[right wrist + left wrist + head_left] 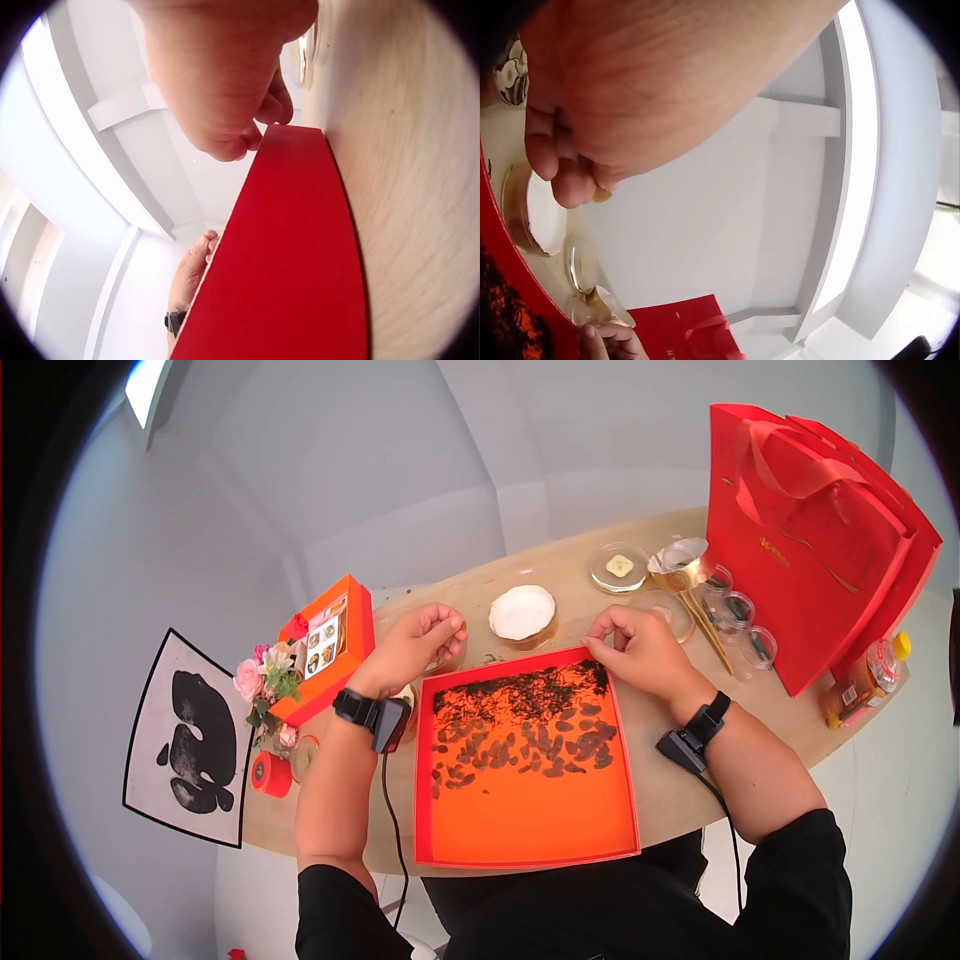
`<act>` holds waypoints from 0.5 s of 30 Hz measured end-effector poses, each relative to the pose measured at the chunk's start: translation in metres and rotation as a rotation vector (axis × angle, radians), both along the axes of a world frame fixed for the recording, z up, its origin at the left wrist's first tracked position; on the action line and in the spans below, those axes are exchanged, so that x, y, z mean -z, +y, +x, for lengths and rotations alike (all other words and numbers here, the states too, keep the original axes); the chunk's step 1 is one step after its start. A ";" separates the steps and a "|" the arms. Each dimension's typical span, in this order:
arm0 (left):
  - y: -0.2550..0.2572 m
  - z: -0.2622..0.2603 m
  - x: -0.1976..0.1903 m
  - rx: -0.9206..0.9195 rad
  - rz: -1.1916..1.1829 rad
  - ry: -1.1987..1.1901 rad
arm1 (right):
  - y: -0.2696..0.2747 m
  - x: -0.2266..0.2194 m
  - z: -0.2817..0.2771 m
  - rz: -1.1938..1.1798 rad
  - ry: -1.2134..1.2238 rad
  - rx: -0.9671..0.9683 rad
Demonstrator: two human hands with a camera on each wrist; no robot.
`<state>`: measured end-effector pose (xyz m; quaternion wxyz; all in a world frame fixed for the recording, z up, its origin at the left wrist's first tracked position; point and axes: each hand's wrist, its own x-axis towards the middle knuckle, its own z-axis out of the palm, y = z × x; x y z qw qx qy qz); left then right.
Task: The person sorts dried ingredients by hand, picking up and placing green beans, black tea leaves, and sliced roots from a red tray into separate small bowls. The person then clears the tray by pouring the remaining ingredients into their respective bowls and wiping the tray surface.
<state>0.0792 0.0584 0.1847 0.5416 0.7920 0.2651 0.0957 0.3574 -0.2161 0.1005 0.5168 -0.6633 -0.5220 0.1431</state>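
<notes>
My left hand hovers beyond the back left corner of a shallow red box with an orange inside. Its thumb and finger pinch a small yellowish piece, partly hidden by the fingertips. Across the box's far half lie black shreds, with dark oval flakes in front of them. My right hand is at the back right corner, fingers curled and tips right at the rim; I cannot tell whether they grip it. Between the hands, behind the box, stands a tub with a round white top.
A red gift bag and a yellow-capped bottle stand at right. Nearby are round clear containers, a gold-coloured thing and a dish with a pale piece. At left are an orange box, flowers and a red roll.
</notes>
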 end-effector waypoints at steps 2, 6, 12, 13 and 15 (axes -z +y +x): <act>-0.005 -0.021 0.007 -0.053 -0.046 -0.065 | 0.001 0.003 0.001 0.016 -0.030 0.007; 0.003 -0.062 0.027 -0.151 -0.001 -0.187 | 0.008 0.016 0.005 0.052 -0.027 0.014; 0.026 -0.121 0.046 -0.293 0.136 -0.429 | 0.012 0.024 0.006 0.129 -0.010 0.027; 0.027 -0.130 0.046 -0.331 0.131 -0.489 | 0.012 0.022 0.004 0.120 -0.016 0.010; 0.031 -0.149 0.049 -0.371 0.155 -0.473 | 0.010 0.020 0.001 0.095 -0.019 0.049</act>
